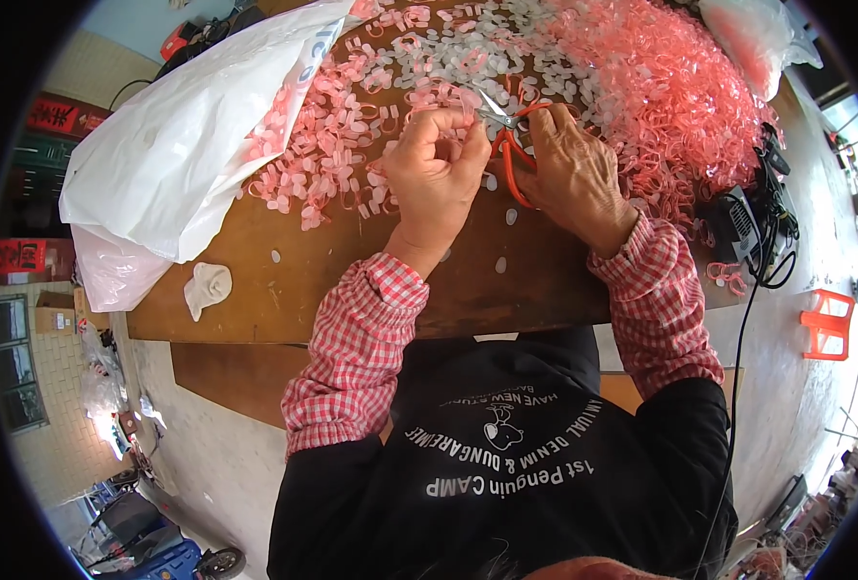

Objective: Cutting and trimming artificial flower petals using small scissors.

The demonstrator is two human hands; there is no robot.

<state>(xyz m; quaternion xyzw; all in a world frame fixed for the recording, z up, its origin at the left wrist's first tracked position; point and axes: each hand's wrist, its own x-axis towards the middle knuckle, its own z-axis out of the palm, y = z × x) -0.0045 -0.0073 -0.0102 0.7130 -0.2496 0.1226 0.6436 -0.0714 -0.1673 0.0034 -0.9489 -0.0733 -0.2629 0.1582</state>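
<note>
My right hand (576, 166) is closed around the orange handles of a pair of scissors (509, 155). The metal blades point up and to the left, slightly parted, close to the fingertips of my left hand (437, 174). Thumb and fingers of that hand are pinched together on a small translucent pink plastic piece (458, 95), partly hidden by the fingers. Behind both hands, small whitish clear plastic bits (458, 56) lie scattered on the brown table (352, 275). Loose pink plastic pieces (328, 135) spread to the left of them.
A large heap of pink plastic pieces (656, 82) covers the table's far right. A white plastic bag (183, 145) hangs over the left edge, near a crumpled cream cloth (207, 287). A grey device (735, 224) with black cables stands at right. An orange stool (827, 324) is beyond.
</note>
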